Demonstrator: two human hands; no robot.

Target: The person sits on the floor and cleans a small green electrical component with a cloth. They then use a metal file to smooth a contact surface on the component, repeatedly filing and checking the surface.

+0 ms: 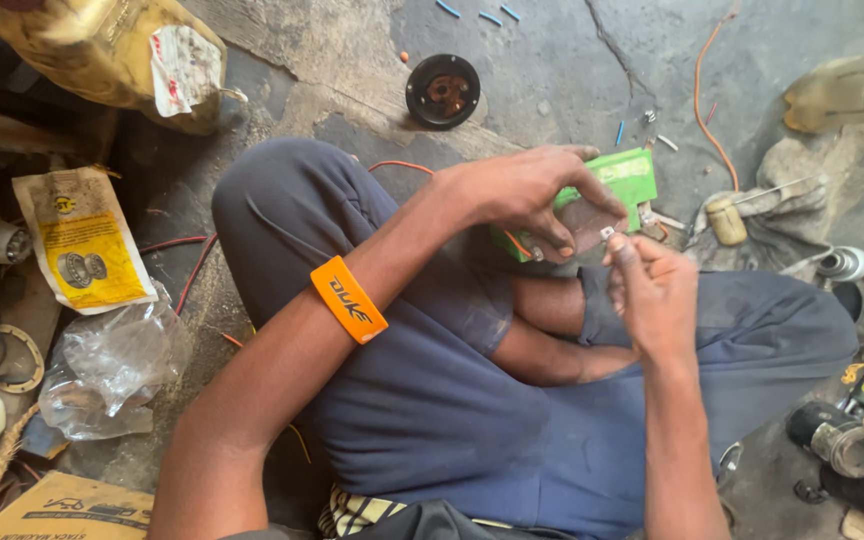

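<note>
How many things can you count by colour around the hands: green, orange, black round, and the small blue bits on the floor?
Green box, held by the left hand and touched by the right hand: 1
Orange wristband: 1
Black round part: 1
Small blue bits: 4
Total: 7

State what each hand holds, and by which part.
The left hand grips a small flat brownish piece along its top edge. The right hand pinches a tiny metal part at that piece's corner.
</note>
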